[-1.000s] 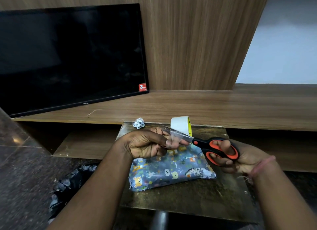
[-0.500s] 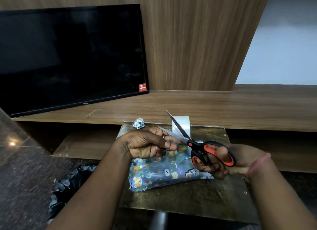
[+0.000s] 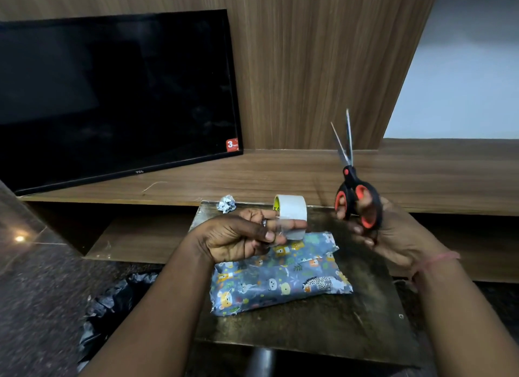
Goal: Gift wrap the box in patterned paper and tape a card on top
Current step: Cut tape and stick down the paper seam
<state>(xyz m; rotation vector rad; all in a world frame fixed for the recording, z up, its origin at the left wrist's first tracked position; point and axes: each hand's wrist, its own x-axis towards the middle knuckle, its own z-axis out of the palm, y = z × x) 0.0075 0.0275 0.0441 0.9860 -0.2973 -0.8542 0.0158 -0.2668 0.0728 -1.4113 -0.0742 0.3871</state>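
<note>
The wrapped box (image 3: 280, 275) at lower centre is showing thin printed paper, faintly shiny and creased at its ends. The strip of tape (image 3: 286, 232) in the left hand (image 3: 238, 239) is looking clear and glossy, while the tape roll (image 3: 290, 206) behind it is appearing as pale, smooth film. The scissors (image 3: 355, 185) at right are showing bright bare metal blades and matt black and orange plastic handles. The table (image 3: 323, 326) is looking dark, worn and scuffed. The shelf (image 3: 280, 177) and the wall panel (image 3: 309, 67) are showing smooth wood grain. The television (image 3: 112, 95) at upper left is glaring glossy black. The floor (image 3: 36, 278) at lower left is gleaming like polished stone.
</note>
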